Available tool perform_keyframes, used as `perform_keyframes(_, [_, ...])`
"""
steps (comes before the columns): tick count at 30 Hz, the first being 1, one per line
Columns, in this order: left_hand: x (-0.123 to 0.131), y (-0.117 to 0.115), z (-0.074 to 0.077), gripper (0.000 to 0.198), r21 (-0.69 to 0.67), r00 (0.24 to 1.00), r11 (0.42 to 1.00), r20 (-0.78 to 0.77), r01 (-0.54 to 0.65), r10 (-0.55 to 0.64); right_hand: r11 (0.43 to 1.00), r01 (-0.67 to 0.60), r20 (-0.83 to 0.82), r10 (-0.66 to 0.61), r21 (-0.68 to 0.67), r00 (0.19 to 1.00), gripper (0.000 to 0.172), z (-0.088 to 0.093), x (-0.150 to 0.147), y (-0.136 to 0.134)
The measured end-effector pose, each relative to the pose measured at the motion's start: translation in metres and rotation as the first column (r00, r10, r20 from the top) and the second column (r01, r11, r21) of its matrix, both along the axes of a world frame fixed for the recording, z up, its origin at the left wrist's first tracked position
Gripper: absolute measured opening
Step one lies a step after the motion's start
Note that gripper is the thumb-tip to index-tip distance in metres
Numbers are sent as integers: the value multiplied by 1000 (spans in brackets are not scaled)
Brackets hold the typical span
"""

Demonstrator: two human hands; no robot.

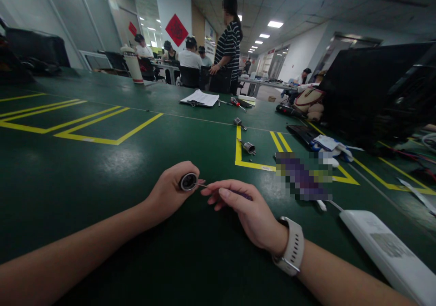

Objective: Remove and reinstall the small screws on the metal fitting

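Observation:
My left hand (pixel 173 185) is closed around a small round metal housing (pixel 188 181), its dark open end facing me. In my right hand (pixel 243 204) is a screwdriver (pixel 241 194), held between thumb and fingers. Its thin shaft points left and its tip reaches the opening of the housing; how deep it goes I cannot tell. Beyond my hands, a similar metal part (pixel 249 147) lies on the green table (pixel 143 160) with tiny pieces beside it. Farther back rests another small metal part (pixel 238 121).
A clipboard with papers (pixel 200 98) and a red-handled screwdriver (pixel 235 102) lie at the back. A white power strip (pixel 388 247) stretches along the right, near a blurred purple object (pixel 299 176). A tall cup (pixel 132 65) stands back left. People sit and stand beyond.

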State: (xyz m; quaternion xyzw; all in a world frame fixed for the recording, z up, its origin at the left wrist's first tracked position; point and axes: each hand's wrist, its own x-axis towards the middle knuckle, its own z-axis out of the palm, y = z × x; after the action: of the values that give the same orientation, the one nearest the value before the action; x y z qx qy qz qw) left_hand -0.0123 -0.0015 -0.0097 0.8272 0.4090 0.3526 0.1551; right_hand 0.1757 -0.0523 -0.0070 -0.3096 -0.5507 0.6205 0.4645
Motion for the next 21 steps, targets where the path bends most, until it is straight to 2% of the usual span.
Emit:
perform_keyframes(4, [0, 0, 0, 11, -9, 998, 998, 22, 59, -58, 995, -27, -95, 18, -94, 995, 18, -2, -1, 1])
perform_keyframes(9, [1, 0, 1, 16, 20, 998, 999, -60, 36, -34, 995, 47, -99, -56, -90, 994, 17, -1, -1, 0])
perform_keyframes(13, [1, 0, 1, 14, 67, 992, 997, -123, 33, -24, 994, 41, -80, -49, -98, 996, 16, -1, -1, 0])
perform_keyframes(21, [1, 0, -2, 16, 14, 995, 995, 29, 98, -99, 987, -8, -172, -21, -162, 985, 20, -3, 0, 2])
